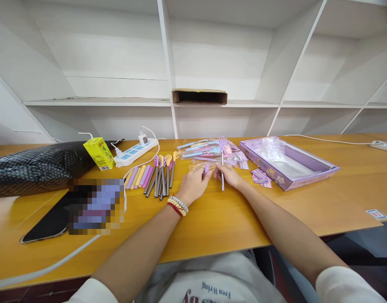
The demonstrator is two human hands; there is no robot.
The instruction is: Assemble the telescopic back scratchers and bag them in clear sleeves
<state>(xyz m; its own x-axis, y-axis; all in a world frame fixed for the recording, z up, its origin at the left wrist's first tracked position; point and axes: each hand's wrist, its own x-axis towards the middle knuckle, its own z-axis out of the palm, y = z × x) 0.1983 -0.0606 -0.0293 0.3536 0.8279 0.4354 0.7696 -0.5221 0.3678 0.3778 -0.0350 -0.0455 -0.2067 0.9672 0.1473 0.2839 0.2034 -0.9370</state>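
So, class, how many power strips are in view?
2: one white power strip beside the yellow drink carton; a second power strip at the far right, partly cut off.

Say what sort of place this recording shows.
Probably an office or small workroom used for handwork: a long wood-coloured desk against white cubby shelving, with a power strip and a bunch of claw-headed rods on it.

- claw stick [222, 159]: smooth shiny metal shaft, plastic-look head
- grips [139, 176]: smooth, matt, plastic-look
- tabletop [307, 206]: wood-look, smooth, semi-gloss
- display box [264, 166]: glossy printed card
- dark bag [38, 168]: crinkled glossy plastic
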